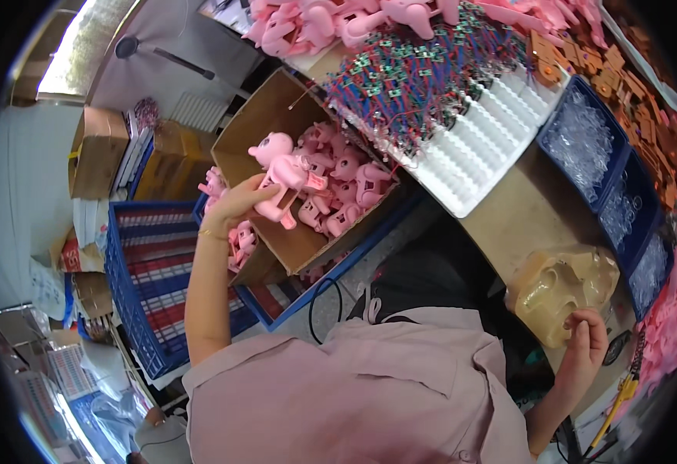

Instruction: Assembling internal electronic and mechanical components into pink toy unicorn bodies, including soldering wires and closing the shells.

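My left hand [239, 203] is wrapped round a pink plastic toy animal [283, 174] with an open slot in its body. It holds the toy over a cardboard box [277, 246] that contains several similar pink toys [346, 189]. On the right, my right hand [586, 340] is at the near edge of a beige moulded fixture [563, 282] with hollows shaped into it. The fingers of that hand are curled in; whatever they may hold is too small or hidden to see.
On the bench lie a pile of small circuit boards with red and blue wires [423, 73], a white ridged tray [477, 147], blue bins of clear parts [582, 143] and brown plastic pieces [624, 100]. A blue crate [141, 309] stands left; a yellow-handled tool [623, 396] lies right.
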The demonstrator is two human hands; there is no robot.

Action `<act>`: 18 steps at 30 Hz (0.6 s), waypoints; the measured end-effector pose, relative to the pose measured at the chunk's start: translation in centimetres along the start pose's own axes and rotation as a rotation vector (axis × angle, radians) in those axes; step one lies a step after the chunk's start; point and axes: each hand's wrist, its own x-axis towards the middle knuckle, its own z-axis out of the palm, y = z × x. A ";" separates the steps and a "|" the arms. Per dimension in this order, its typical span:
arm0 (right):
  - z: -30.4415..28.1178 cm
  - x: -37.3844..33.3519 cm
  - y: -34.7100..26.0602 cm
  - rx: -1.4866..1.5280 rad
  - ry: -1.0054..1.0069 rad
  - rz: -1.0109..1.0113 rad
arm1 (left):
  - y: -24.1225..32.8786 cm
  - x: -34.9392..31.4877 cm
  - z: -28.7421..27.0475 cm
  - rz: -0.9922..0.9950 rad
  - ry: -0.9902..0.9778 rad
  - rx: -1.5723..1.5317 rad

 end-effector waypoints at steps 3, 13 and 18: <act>1.4 0.6 -0.3 -0.040 -0.028 0.061 | -7.1 5.5 0.4 -0.063 0.027 -0.029; 2.2 -0.1 -1.5 -0.210 0.007 0.195 | -17.4 15.3 0.1 0.159 -0.265 0.821; 1.6 -0.2 -0.6 -0.312 0.023 0.083 | -18.7 17.5 -2.3 0.031 -0.440 0.743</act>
